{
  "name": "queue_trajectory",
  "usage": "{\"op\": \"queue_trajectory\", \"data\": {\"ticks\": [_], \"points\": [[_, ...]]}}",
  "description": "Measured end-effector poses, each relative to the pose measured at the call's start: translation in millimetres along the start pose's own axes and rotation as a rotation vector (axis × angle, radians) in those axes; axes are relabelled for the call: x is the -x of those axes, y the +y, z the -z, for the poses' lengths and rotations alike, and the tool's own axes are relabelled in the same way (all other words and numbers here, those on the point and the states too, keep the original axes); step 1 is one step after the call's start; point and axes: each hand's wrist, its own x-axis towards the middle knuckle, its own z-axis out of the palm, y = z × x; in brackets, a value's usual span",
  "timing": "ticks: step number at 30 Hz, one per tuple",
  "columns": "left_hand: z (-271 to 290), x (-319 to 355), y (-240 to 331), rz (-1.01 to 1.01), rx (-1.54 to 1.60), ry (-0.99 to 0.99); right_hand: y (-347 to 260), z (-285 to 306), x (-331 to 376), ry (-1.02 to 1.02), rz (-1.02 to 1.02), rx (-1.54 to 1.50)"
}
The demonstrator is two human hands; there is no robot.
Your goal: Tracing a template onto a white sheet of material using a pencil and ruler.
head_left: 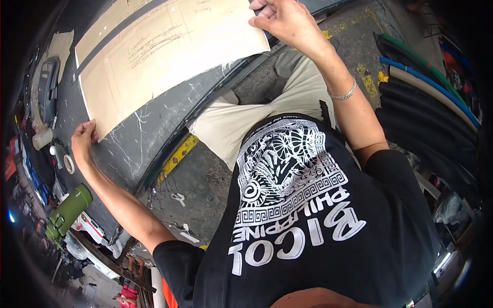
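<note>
Down at the left of the frame, the left hand (84, 137) curls its fingers onto the lower left corner of a big tan paper sheet (164, 54). The sheet lies flat on the dark grey bench (154, 128) and fills the upper left and upper middle of the frame. It has thin pencil lines on it. Below the left hand, at the lower left, a green bottle (69, 211) stands near a roll of tape (68, 164). White scratch marks cross the bench just under the sheet. At the top middle, the right hand (285, 20) pinches the right edge of the sheet. Far right, long rolls (431, 77) lie side by side, well apart from the sheet.
</note>
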Motion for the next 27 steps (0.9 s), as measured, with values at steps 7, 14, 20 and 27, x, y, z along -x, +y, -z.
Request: {"op": "queue_trajectory", "data": {"ticks": [7,14,20,27], "points": [[1,-2,8,0.006,-0.003,0.009,-1,3,-4,0.016,0.054,0.048],[3,7,5,0.039,0.017,0.018,22,-13,-6,0.086,0.187,0.119],[-2,10,11,0.049,0.038,0.004,21,-10,-3,0.074,0.174,0.09],[-1,13,16,0.063,0.04,0.03,16,-6,-2,0.062,0.184,0.075]]}}
